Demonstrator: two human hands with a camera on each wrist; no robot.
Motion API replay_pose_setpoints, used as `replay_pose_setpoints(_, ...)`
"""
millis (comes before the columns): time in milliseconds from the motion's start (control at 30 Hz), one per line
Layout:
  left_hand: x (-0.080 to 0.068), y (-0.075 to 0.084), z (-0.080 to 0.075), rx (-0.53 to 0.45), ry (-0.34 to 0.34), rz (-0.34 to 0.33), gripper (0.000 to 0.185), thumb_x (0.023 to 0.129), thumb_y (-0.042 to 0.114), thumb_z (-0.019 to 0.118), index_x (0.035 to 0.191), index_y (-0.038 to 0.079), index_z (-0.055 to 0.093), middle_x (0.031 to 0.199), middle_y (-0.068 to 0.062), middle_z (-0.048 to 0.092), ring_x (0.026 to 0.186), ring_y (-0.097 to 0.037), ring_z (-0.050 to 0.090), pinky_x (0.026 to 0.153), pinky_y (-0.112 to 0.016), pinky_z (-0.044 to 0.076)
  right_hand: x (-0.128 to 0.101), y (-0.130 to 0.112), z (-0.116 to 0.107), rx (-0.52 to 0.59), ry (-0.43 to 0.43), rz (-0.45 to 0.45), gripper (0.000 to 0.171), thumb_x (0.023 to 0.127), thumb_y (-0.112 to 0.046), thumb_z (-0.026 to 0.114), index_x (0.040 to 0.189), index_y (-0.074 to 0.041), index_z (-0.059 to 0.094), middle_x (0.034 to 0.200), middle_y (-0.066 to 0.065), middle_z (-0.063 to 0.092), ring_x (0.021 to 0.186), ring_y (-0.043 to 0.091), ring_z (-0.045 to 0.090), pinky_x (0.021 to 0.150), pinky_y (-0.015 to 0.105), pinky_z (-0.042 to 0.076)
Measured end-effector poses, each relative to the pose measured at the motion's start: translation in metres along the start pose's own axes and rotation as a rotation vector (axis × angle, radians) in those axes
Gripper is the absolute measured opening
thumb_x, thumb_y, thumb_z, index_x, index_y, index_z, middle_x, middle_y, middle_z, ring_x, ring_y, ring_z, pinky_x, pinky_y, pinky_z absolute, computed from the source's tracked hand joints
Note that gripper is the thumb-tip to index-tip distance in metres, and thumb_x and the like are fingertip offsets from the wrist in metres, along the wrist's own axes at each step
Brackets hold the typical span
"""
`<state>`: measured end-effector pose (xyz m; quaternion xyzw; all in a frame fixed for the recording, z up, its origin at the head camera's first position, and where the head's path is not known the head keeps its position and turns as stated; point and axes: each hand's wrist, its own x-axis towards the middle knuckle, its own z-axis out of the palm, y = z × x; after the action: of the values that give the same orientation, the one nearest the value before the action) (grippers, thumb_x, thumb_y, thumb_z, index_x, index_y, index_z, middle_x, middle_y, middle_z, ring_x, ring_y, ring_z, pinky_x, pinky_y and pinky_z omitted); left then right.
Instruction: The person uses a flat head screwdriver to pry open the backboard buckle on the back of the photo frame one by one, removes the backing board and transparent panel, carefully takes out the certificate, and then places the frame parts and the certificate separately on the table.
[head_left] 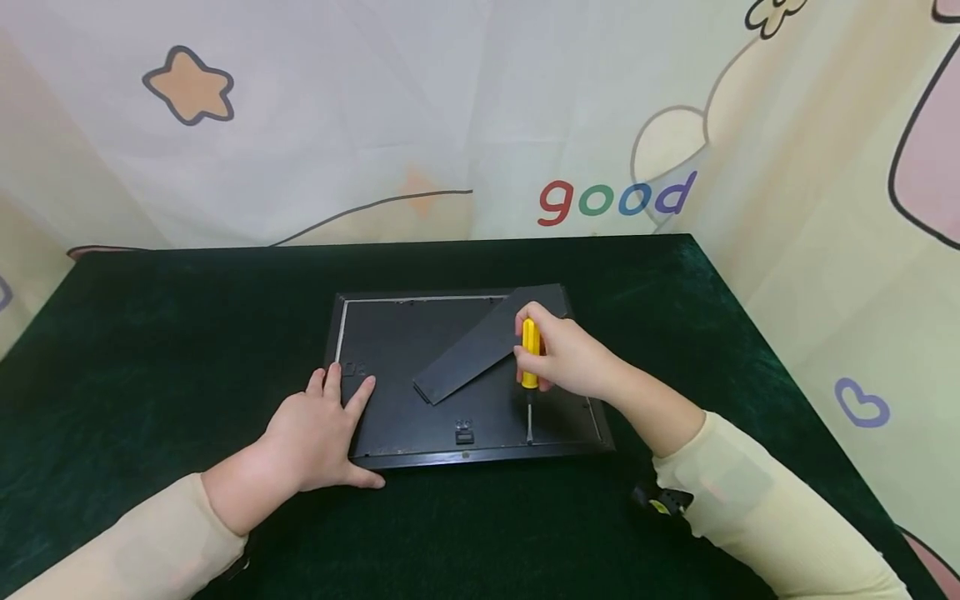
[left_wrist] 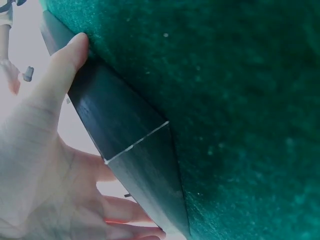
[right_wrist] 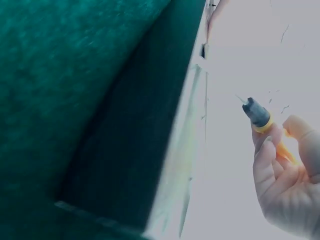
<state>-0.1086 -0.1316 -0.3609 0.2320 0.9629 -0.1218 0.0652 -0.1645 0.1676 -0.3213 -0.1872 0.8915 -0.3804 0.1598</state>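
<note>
A black picture frame (head_left: 390, 333) lies back side up, with its stand leg (head_left: 480, 342) slanting across the backing. My left hand (head_left: 311, 437) rests on its near left corner, fingers spread over the backing and thumb along the near edge. In the left wrist view, that thumb lies against the outer side of the frame (left_wrist: 125, 110). My right hand (head_left: 566, 354) grips the yellow handle of a screwdriver (head_left: 531, 342), held upright. Its metal tip points down at the near inner edge, right of a small metal hanger (head_left: 464, 433). In the right wrist view, fingers curl round the screwdriver (right_wrist: 259, 115).
Dark green cloth (head_left: 187, 333) covers the table under and around the frame. Behind the table hangs a pale printed curtain (head_left: 337, 125), which also runs along the right side. A black wrist strap (head_left: 667, 500) shows under the right sleeve.
</note>
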Motion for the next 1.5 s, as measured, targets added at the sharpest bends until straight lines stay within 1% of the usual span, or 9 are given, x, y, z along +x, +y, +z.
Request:
replay_pose_setpoints(200,-0.001,0.002,0.001,0.007,0.022,-0.002,0.117,0.044,0.088,0.031,0.132,0.011,0.031,0.125,-0.031,0.03,0.109,-0.045,0.034,0.063,-0.04,0.047,0.003,0.015,-0.002,0.049,0.005,0.092,0.03,0.083,-0.014,0.054,0.104,-0.009,0.033,0.074,0.006,0.06,0.054,0.024,0.055,0.054,0.028,0.049)
replay_pose_setpoints(367,-0.001,0.004,0.0,0.001,0.012,-0.004,0.117,0.045,0.088,0.031,0.132,0.01,0.03,0.126,-0.032,0.029,0.11,-0.045,0.033,0.066,-0.041,0.047,0.0,0.015,0.001,0.025,0.038,0.087,0.03,0.083,-0.016,0.054,0.103,-0.011,0.033,0.074,0.004,0.059,0.053,0.022,0.055,0.055,0.027,0.048)
replay_pose_setpoints(567,-0.003,0.003,0.0,0.002,0.0,-0.016,0.117,0.045,0.088,0.032,0.132,0.01,0.03,0.126,-0.032,0.028,0.109,-0.046,0.033,0.069,-0.042,0.046,-0.01,0.006,0.007,-0.039,0.114,0.014,0.032,0.081,-0.017,0.056,0.103,-0.013,0.033,0.075,0.002,0.057,0.053,0.017,0.055,0.054,0.024,0.048)
replay_pose_setpoints(700,-0.004,0.002,0.001,0.003,0.005,-0.017,0.116,0.046,0.087,0.032,0.132,0.009,0.03,0.126,-0.032,0.029,0.109,-0.046,0.033,0.071,-0.042,0.046,-0.019,0.002,0.01,-0.074,0.134,-0.025,0.03,0.08,-0.016,0.056,0.1,-0.015,0.033,0.074,0.0,0.056,0.053,0.015,0.055,0.053,0.022,0.047)
replay_pose_setpoints(800,-0.003,0.003,0.002,0.002,0.016,-0.019,0.116,0.046,0.087,0.034,0.132,0.009,0.03,0.126,-0.032,0.029,0.11,-0.045,0.033,0.072,-0.042,0.045,-0.027,-0.002,0.012,-0.123,0.148,-0.079,0.029,0.08,-0.017,0.057,0.098,-0.017,0.034,0.072,-0.001,0.054,0.052,0.012,0.054,0.052,0.02,0.047)
replay_pose_setpoints(1000,-0.003,0.003,0.002,0.001,0.033,-0.021,0.115,0.046,0.086,0.037,0.131,0.009,0.031,0.125,-0.031,0.03,0.109,-0.044,0.034,0.071,-0.041,0.046,-0.043,-0.008,0.02,-0.259,0.236,-0.192,0.029,0.079,-0.017,0.058,0.098,-0.015,0.035,0.064,-0.006,0.051,0.047,0.003,0.048,0.045,0.017,0.043)
replay_pose_setpoints(1233,-0.002,0.003,0.001,-0.032,0.003,-0.032,0.116,0.044,0.085,0.041,0.132,0.009,0.031,0.126,-0.031,0.028,0.109,-0.045,0.033,0.067,-0.041,0.047,-0.061,-0.005,0.029,-0.392,0.347,-0.359,0.03,0.077,-0.015,0.061,0.096,-0.012,0.037,0.06,-0.009,0.046,0.042,-0.004,0.039,0.042,0.01,0.038)
replay_pose_setpoints(1367,-0.001,0.004,0.001,-0.045,0.003,-0.03,0.116,0.044,0.085,0.042,0.132,0.009,0.03,0.126,-0.031,0.028,0.109,-0.046,0.032,0.066,-0.041,0.047,-0.068,-0.004,0.033,-0.45,0.374,-0.441,0.029,0.076,-0.016,0.061,0.095,-0.011,0.04,0.057,-0.011,0.043,0.04,-0.006,0.034,0.04,0.008,0.034)
replay_pose_setpoints(1500,0.0,0.004,0.001,-0.045,0.0,-0.028,0.117,0.044,0.085,0.041,0.132,0.009,0.03,0.126,-0.032,0.028,0.109,-0.046,0.032,0.066,-0.042,0.047,-0.071,-0.004,0.033,-0.46,0.383,-0.467,0.029,0.075,-0.015,0.062,0.094,-0.01,0.04,0.057,-0.011,0.042,0.04,-0.007,0.033,0.04,0.008,0.033)
